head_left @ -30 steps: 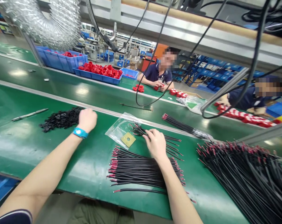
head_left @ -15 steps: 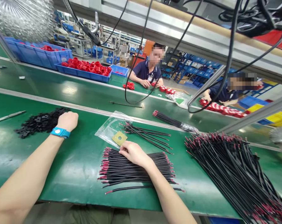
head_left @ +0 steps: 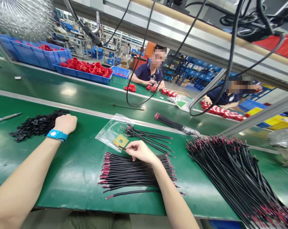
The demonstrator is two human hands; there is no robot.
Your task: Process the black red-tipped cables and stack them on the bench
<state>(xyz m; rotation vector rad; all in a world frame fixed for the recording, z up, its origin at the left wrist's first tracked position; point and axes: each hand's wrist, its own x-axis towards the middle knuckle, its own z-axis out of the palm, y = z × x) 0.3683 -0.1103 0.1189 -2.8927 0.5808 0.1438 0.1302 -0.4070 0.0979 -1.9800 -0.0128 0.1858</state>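
Observation:
My right hand (head_left: 141, 151) pinches one short black cable (head_left: 122, 147) between thumb and fingers. The cable's stripped red end points left, over a square yellowish plate (head_left: 120, 141) with a round hole. Below my hand lies a row of short black cables (head_left: 131, 173) with red wire ends, partly covered by my wrist and forearm. My left hand (head_left: 66, 123), with a blue wristband, is closed at the right edge of a pile of small black plastic parts (head_left: 35, 124). Its fingertips are turned away, so whatever it may hold is hidden.
A clear plastic bag (head_left: 105, 132) lies under the plate, beside loose crossed cables (head_left: 155, 136). At right is a large heap of longer cables (head_left: 229, 171). A metal frame (head_left: 167, 28) with hanging wires spans overhead. Across the bench, two people handle red parts near blue bins (head_left: 84, 74).
My right hand has lifted slightly off the row, and a cable now shows in its pinch. My left hand stays by the black parts. The view has shifted a little.

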